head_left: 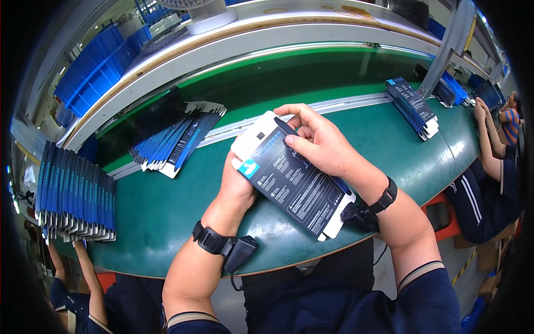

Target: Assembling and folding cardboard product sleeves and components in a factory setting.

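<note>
A dark printed carton (297, 189) with blue edges and white flaps is held tilted above the green bench in front of me. Its white top flap stands open at the upper left, and another white flap sticks out at the lower right. My right hand (322, 142) is closed on the upper right edge, thumb on the printed face and fingers curled at the opening. From the left, my left hand (238, 181) supports the carton's side and back; most of its fingers are hidden behind it.
A row of upright flattened cartons (75, 192) stands at the left. Another fanned pile of cartons (181, 136) lies at the back left, and a small stack (411, 106) at the back right. Co-workers' arms (489, 139) show at both sides. Above is a shelf (289, 30) with blue bins (100, 69).
</note>
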The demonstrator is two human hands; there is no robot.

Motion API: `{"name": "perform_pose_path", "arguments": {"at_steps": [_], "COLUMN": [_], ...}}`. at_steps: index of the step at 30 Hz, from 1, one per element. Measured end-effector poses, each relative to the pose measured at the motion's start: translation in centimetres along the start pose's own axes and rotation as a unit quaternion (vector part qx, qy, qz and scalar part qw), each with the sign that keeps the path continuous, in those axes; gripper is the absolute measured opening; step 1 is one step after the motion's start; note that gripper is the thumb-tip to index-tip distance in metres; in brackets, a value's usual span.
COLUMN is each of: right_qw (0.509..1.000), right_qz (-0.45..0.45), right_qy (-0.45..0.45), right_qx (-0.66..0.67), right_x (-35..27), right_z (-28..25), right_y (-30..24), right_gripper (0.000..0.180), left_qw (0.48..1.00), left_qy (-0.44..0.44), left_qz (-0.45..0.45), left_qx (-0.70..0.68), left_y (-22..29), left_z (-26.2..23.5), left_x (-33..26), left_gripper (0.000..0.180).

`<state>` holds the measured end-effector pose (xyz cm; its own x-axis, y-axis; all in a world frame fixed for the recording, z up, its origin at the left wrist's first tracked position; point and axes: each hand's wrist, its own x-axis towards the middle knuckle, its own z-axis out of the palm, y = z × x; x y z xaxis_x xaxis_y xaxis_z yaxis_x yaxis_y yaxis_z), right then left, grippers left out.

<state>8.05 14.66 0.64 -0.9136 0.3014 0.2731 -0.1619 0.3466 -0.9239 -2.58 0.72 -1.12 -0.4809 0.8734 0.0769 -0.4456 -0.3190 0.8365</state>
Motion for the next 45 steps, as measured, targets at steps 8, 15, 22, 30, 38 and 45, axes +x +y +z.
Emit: {"name": "perform_pose_path", "arguments": {"at_steps": [8,15,22,30,38,45], "right_qw": [0.977,0.925,0.920,0.949,0.937,0.945], "right_qz": [-0.003,0.019,0.007,0.034,0.089,0.037], "right_qy": [0.053,0.125,0.145,0.110,0.065,0.059], "right_qx": [0.207,0.357,0.365,0.295,0.331,0.320], "right_x": [0.4,0.4,0.4,0.4,0.4,0.7], "right_z": [0.5,-0.1,0.0,-0.3,-0.1,0.2], "right_y": [0.4,0.4,0.6,0.5,0.3,1.5], "right_gripper": [0.045,0.050,0.054,0.051,0.053,0.043], "left_qw": [0.999,0.984,0.962,0.959,0.970,0.980], "left_qy": [-0.019,-0.163,-0.242,-0.241,-0.214,-0.141], "left_qz": [-0.030,-0.075,-0.118,-0.143,-0.090,-0.104], "left_qx": [0.003,-0.021,-0.046,-0.052,-0.074,-0.090], "left_y": [-1.8,-1.6,-1.4,-0.6,0.0,0.2], "left_z": [-1.8,0.1,0.6,0.2,0.5,0.3], "left_x": [-0.6,-1.2,-1.3,-1.7,-1.0,-1.1], "left_gripper": [0.044,0.071,0.108,0.117,0.099,0.086]}}
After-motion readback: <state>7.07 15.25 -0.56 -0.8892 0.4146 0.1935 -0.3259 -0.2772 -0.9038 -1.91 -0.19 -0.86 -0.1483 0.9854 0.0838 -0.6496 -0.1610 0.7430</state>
